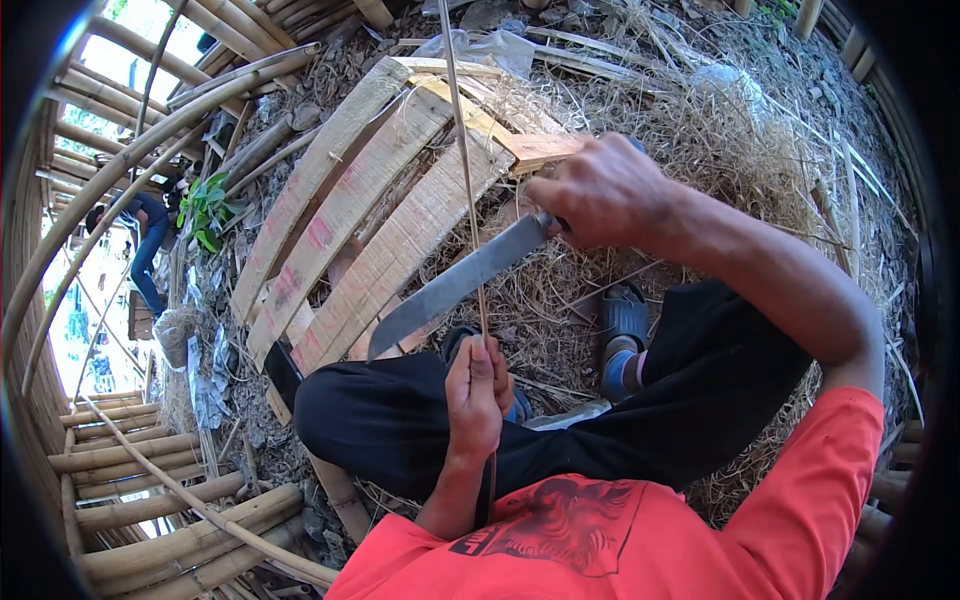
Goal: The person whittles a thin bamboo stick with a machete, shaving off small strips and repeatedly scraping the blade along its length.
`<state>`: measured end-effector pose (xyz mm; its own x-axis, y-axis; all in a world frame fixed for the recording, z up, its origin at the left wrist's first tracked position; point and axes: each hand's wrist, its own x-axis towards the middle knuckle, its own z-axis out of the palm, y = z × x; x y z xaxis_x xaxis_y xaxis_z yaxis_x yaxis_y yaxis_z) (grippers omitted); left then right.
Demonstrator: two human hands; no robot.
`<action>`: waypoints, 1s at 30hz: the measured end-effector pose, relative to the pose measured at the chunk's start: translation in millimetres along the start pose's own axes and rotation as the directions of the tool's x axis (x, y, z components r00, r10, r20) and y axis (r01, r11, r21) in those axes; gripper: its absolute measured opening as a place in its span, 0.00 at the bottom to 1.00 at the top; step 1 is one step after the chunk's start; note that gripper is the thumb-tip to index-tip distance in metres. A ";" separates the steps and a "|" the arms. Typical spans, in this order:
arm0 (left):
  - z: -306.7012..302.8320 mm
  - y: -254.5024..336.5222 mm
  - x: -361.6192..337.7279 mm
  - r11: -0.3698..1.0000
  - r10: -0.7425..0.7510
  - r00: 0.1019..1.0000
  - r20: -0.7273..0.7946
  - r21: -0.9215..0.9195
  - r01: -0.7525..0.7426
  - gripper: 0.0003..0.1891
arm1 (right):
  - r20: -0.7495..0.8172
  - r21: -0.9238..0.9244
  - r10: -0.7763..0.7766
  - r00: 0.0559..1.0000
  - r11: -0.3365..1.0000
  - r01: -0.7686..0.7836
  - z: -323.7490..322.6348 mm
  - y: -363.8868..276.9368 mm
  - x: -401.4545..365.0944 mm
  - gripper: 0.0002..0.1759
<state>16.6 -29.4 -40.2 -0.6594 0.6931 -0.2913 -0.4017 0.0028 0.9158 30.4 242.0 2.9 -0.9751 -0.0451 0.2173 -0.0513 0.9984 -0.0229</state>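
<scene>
My right hand is closed round the handle of a large knife with a broad, worn blade. The blade points down to the left and crosses a thin bamboo strip. Held upright in front of my body, that strip runs from the top of the view down to my lap. My left hand grips it below the blade, thumb on top and fingers wrapped round. Both hands are over my black trousers, with the knife above the left hand.
A slatted wooden pallet lies ahead to the left. Fibrous shavings cover the ground on the right. Bamboo poles form a frame along the left side, where another person is beyond it. A leafy plant grows near the poles.
</scene>
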 end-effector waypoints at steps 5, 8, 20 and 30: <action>0.0 -1.5 -4.5 0.994 -0.082 0.997 -0.012 -0.076 0.081 0.16 | 0.040 -0.114 0.235 0.971 0.967 -0.230 2.4 49.4 6.9 0.09; 2.3 -1.9 -0.2 0.996 -0.074 0.997 0.003 -0.059 0.074 0.16 | 0.027 -0.047 0.161 0.987 0.986 -0.160 -16.2 8.4 1.1 0.10; 9.7 -13.4 -2.2 0.992 -0.097 0.992 0.076 -0.076 0.103 0.13 | 0.255 -0.023 0.034 0.966 0.999 -0.029 -14.2 0.0 2.3 0.09; 15.4 -10.9 2.9 0.990 -0.115 0.988 0.106 -0.073 0.123 0.13 | -0.018 -0.026 -0.095 0.995 0.995 0.094 8.5 34.8 -10.0 0.12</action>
<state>28.8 -16.4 -46.7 -0.5376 0.7607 -0.3637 -0.5253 0.0352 0.8502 36.6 276.9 -8.4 -0.9618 -0.1391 0.2357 -0.1376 0.9902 0.0228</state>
